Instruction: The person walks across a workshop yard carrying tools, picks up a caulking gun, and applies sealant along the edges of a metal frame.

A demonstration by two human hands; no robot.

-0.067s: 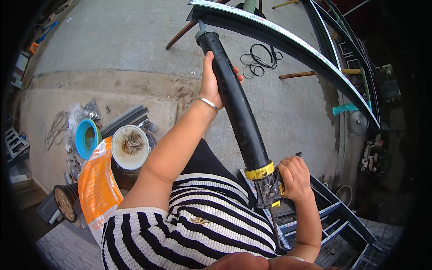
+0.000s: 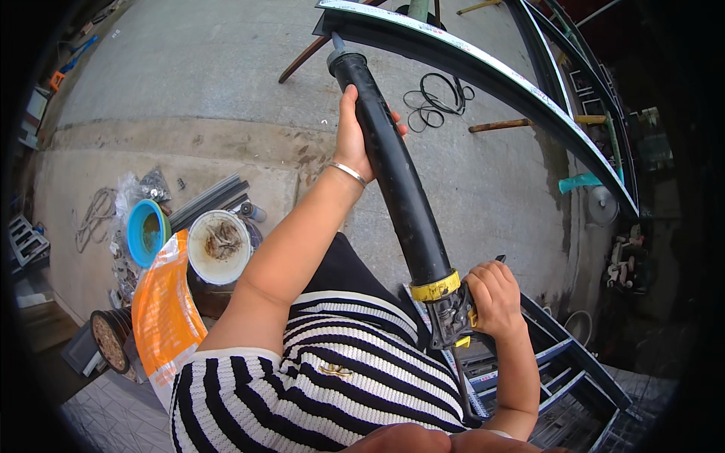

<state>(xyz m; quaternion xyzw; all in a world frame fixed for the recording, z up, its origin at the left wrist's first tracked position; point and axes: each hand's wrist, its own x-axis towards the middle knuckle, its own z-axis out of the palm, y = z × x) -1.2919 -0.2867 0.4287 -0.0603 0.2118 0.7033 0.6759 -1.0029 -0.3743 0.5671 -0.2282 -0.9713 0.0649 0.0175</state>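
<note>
Head view: I see a long black caulking gun (image 2: pixel 394 170) slanting up the middle, nozzle tip touching a curved dark frame (image 2: pixel 483 72).
Left hand (image 2: pixel 355 140): wrapped around the smooth black barrel, silver bangle at the wrist.
Right hand (image 2: pixel 495 298): closed on the metal trigger grip, just below a yellow band.
Orange bag (image 2: pixel 162 309): glossy, crumpled, lower left.
White bucket (image 2: pixel 219 245): round, dirty inside, beside a blue bowl (image 2: pixel 146 232).
Ground: rough grey concrete.

Bucket (image 2: pixel 219 247) and bowl (image 2: pixel 146 232) lie left of the caulking gun (image 2: pixel 396 181) — curved frame (image 2: pixel 483 72) ahead.
</note>
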